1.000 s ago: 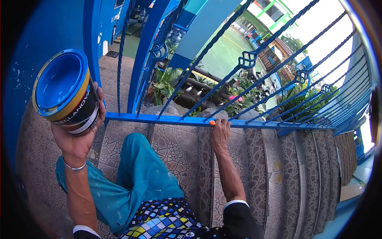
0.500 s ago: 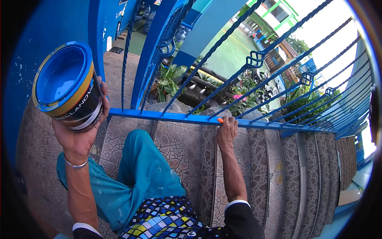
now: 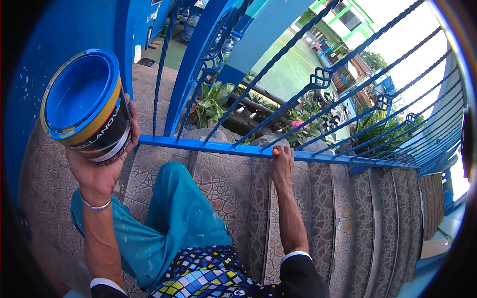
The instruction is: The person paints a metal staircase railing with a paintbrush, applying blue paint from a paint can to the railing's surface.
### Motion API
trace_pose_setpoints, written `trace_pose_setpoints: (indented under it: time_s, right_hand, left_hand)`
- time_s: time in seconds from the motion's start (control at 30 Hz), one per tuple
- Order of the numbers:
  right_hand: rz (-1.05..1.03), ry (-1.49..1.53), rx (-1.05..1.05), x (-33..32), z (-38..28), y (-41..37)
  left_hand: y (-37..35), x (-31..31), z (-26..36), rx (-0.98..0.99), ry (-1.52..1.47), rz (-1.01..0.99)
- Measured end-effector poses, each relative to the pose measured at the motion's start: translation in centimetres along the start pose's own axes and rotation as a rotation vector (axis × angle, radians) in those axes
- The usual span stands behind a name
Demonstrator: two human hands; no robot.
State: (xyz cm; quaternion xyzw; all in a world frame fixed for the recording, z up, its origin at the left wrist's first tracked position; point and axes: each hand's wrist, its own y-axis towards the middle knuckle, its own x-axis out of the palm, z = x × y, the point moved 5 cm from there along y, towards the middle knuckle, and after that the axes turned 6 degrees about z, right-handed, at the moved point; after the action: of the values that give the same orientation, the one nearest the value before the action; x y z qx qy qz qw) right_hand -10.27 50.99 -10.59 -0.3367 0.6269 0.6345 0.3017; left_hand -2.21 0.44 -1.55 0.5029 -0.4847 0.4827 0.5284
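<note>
Head: left hand (image 3: 99, 176) holds can (image 3: 103, 134) of blue paint (image 3: 78, 102)

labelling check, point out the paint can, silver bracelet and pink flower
Paint can (image 3: 102, 117), head view, gold side band
Silver bracelet (image 3: 96, 207), head view, middle of the band
Pink flower (image 3: 297, 123), head view, middle of the petals

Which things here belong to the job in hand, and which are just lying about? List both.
In use:
paint can in left hand
orange-tipped object in right hand
bottom rail

Just there:
plants
pink flower
rocks
plastic bottles
</note>
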Motion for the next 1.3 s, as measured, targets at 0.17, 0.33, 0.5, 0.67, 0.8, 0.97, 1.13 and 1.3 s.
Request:
trace_pose_setpoints:
  time_s: [0.17,0.33,0.5,0.67,0.8,0.97,1.13,1.3]
  right_hand:
    - [-0.086,-0.087,-0.065,1.3,0.9,-1.0]
    - [-0.072,-0.006,-0.047,-0.3,-2.6,-2.0]
    - [0.084,-0.019,-0.163,0.5,-0.7,-1.2]
    - [-0.014,-0.087,-0.083,1.8,1.8,-1.5]
    - [0.061,-0.07,-0.064,0.3,-0.3,-0.4]
    - [-0.08,-0.194,-0.037,2.8,0.7,0.3]
    - [0.1,0.021,-0.007,0.2,-0.4,0.1]
    - [-0.053,0.125,-0.192,1.0,-0.2,-3.6]
  left_hand:
    - [0.0,-0.1,0.1,0.015,0.025,0.022]
    - [0.0,-0.2,0.3,0.036,0.04,0.019]
    - [0.2,-0.2,0.3,0.029,0.054,0.019]
    - [0.1,-0.1,0.3,0.026,0.016,0.003]
    - [0.3,-0.4,0.4,0.027,0.05,0.009]
    - [0.1,-0.2,0.1,0.029,0.083,0.024]
    - [0.2,0.0,0.1,0.022,0.067,0.003]
    - [0.1,0.3,-0.1,0.014,0.044,-0.013]
